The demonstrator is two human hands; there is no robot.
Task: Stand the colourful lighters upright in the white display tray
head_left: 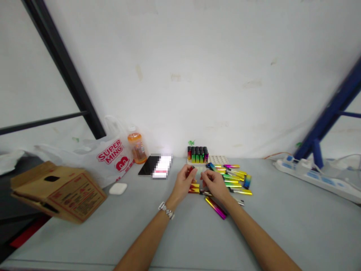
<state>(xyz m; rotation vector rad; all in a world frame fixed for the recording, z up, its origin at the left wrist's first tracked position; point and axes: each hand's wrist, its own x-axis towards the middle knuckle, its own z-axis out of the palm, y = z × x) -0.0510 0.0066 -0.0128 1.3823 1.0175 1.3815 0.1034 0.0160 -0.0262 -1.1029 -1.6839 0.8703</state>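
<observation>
My left hand (pixel 184 180) is closed round a red and gold lighter (pixel 191 169), held just above the grey table (pixel 180 233). My right hand (pixel 214 182) is pinched beside it; what it holds is too small to make out. Several shiny, rainbow-coloured lighters (pixel 235 180) lie scattered to the right of my hands, and a magenta and gold one (pixel 216 207) lies under my right wrist. Behind my hands stands a white tray (pixel 218 160) with a block of upright lighters (pixel 197 154) at its left end.
A cardboard box (pixel 58 192) overhangs the table's left edge. Behind it are a white plastic bag (pixel 109 158), an orange bottle (pixel 137 148), a phone (pixel 156 165) and a white earbud case (pixel 118 188). A power strip (pixel 316 175) lies at the right by a blue post.
</observation>
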